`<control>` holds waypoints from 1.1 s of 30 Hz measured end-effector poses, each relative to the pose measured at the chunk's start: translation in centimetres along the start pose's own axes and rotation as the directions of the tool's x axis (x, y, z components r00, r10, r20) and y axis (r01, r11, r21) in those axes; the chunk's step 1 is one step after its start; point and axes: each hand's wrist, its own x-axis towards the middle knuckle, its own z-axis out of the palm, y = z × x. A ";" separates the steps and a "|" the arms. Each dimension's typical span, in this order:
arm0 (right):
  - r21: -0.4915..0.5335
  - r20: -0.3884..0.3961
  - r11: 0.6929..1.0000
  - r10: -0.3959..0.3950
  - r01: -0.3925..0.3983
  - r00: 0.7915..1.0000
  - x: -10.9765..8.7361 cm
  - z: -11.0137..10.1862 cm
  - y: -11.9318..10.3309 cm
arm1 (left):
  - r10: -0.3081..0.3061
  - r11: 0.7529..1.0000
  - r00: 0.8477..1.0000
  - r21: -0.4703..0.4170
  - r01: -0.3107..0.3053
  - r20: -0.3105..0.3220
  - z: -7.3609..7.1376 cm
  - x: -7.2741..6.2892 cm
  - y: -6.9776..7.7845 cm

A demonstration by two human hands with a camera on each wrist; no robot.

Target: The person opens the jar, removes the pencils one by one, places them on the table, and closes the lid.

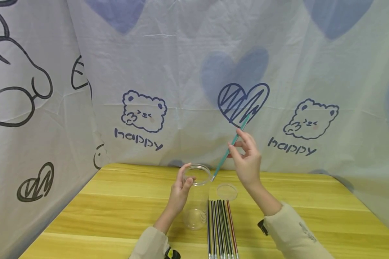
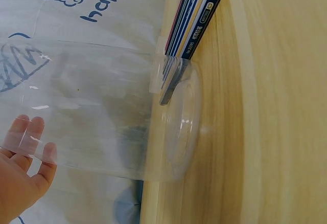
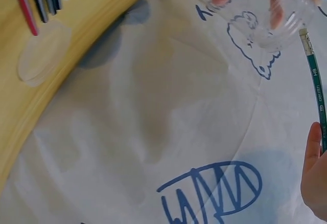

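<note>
A tall clear plastic jar (image 1: 199,199) stands upright on the table, its round mouth uncovered. My left hand (image 1: 177,194) grips it near the rim from the left side; fingers and thumb show against the clear wall in the left wrist view. Between thumb and fingers, my right hand (image 1: 249,163) pinches a green pencil (image 1: 225,155) to the right of the jar. The pencil slants, with its eraser end (image 3: 306,40) low beside the jar's rim and the other end up to the right. Inside the jar I see no pencil.
Several dark pencils and a red one (image 1: 234,230) lie side by side on the wooden table (image 1: 116,201), just right of the jar. Beyond them lies a clear round lid (image 1: 227,192). A patterned cloth (image 1: 188,90) hangs behind the table.
</note>
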 end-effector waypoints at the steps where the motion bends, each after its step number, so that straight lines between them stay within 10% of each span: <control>1: -0.004 0.005 1.000 0.008 -0.008 1.000 -0.1 -0.1 0.1 | -0.001 1.000 1.000 0.000 0.001 0.000 0.0 0.0 0.0; 13: -0.084 0.124 0.981 0.186 -0.177 0.975 -3.0 -1.2 2.1 | -0.014 1.000 1.000 -0.003 0.014 -0.001 -0.1 -0.1 0.1; 33: -0.241 0.181 0.880 0.454 -0.408 0.872 -6.0 -3.6 4.4 | -0.009 1.000 1.000 -0.002 0.009 -0.006 0.1 0.0 0.3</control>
